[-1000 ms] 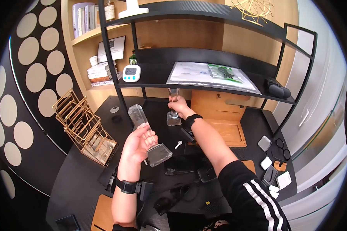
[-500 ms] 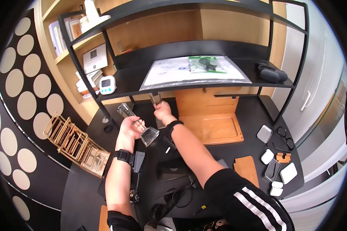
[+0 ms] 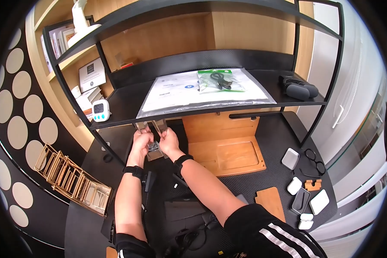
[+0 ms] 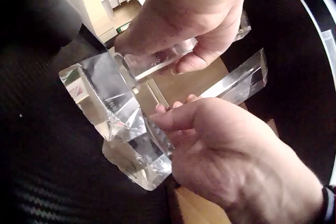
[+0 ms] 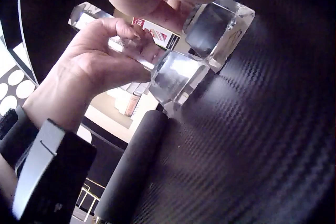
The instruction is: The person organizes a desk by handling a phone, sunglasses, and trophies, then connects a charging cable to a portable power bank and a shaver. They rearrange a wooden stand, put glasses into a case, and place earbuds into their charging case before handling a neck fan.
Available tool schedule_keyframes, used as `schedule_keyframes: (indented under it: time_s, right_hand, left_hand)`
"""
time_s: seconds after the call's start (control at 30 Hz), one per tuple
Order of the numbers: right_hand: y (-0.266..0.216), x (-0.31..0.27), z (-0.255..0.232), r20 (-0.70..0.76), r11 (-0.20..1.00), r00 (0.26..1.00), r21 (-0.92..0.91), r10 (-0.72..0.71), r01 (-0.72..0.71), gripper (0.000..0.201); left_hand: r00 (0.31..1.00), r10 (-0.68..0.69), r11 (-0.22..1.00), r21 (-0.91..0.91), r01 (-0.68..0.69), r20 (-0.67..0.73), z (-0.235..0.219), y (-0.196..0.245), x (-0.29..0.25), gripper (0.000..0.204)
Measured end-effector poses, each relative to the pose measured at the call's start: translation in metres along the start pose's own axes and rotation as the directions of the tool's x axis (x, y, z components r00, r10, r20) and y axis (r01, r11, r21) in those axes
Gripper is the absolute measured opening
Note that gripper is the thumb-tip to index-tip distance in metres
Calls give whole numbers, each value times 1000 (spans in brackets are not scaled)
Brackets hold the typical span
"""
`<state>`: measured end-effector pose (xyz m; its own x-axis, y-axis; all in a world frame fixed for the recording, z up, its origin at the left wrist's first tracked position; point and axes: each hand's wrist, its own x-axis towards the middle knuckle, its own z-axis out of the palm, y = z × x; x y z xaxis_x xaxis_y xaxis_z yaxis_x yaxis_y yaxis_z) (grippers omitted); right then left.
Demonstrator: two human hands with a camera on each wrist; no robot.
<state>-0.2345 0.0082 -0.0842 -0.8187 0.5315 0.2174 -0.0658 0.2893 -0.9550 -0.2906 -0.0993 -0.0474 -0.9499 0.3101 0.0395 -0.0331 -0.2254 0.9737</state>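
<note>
Two clear crystal trophies stand side by side under the black shelf's front edge. My left hand [image 3: 142, 142] grips the left trophy [image 3: 142, 126] by its narrow upright, thumb and fingers around it. The right hand [image 3: 169, 142] holds the right trophy [image 3: 160, 125] the same way. In the left wrist view, the left trophy's block base [image 4: 105, 95] is right beside the right trophy's base [image 4: 139, 163]. From the right wrist, both bases show close over the dark textured desk [image 5: 252, 129]. In the head view, the hands and shelf partly hide the trophies.
A wooden desk stand [image 3: 228, 155] is right of the hands. A shelf post [image 3: 109, 148] rises on the left, beyond it a gold wire model [image 3: 73, 178]. The shelf bears a timer [image 3: 100, 110] and papers [image 3: 172, 92]. Glasses [image 3: 314, 162] and small cases are at right.
My left hand has carried its tilted trophy forward under the shelf, beside the right one. The right hand has kept its hold. The head view has shifted, too.
</note>
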Motion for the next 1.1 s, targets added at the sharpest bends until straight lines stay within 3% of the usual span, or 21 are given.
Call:
schedule_keyframes:
  time_s: [0.07, 0.1, 0.27, 0.33, 0.37, 0.47, 0.53, 0.57, 0.73, 0.8, 0.97, 1.1]
  right_hand:
    - [-2, -3, 1, -48, 999, 998, 4, -48, 48, 13]
    - [-3, -4, 1, -54, 999, 998, 20, -37, 38, 13]
    - [-9, -5, 0, -81, 999, 997, -32, -12, 10, 15]
    - [-12, -4, 2, -69, 1000, 997, -11, 15, -15, 15]
    - [-11, -5, 5, -108, 1000, 994, 11, 3, -2, 15]
    - [-13, -1, 9, -110, 1000, 994, -13, 15, -16, 16]
    - [-5, 4, 14, -84, 997, 996, 72, 11, -5, 32]
    - [-1, 4, 18, -145, 997, 989, 62, -35, 45, 22]
    - [12, 19, 27, -16, 993, 1000, 112, 23, -21, 31]
    - [12, 19, 29, -40, 982, 999, 189, 29, -21, 29]
    - [6, 22, 28, -58, 998, 998, 56, 17, -14, 36]
    - [0, 22, 26, -83, 997, 997, 77, 9, -3, 32]
  left_hand:
    - [993, 75, 992, 95, -83, 88, 4, 4, -3, 28]
    - [991, 48, 989, 134, -65, 129, 4, 7, -5, 28]
    - [988, 84, 985, 136, -102, 133, -7, 1, -8, 32]
    - [990, 143, 936, 325, -138, 8, -10, -2, -14, 36]
    - [992, 111, 888, 441, -128, 65, -8, 4, -26, 39]
    - [998, 35, 930, 367, -14, -50, -14, -27, -22, 44]
    - [996, 44, 918, 397, -11, -73, -17, -33, -16, 39]
    - [999, 8, 926, 379, 6, -34, -20, -32, -12, 38]
    - [996, -87, 929, 362, 74, 21, -14, -14, -8, 32]
    - [997, -67, 932, 358, 47, 42, -15, -20, -1, 32]
    - [1000, 3, 955, 297, -10, 24, -1, -15, -7, 39]
    - [1000, -4, 941, 337, -2, 16, -9, -21, -1, 44]
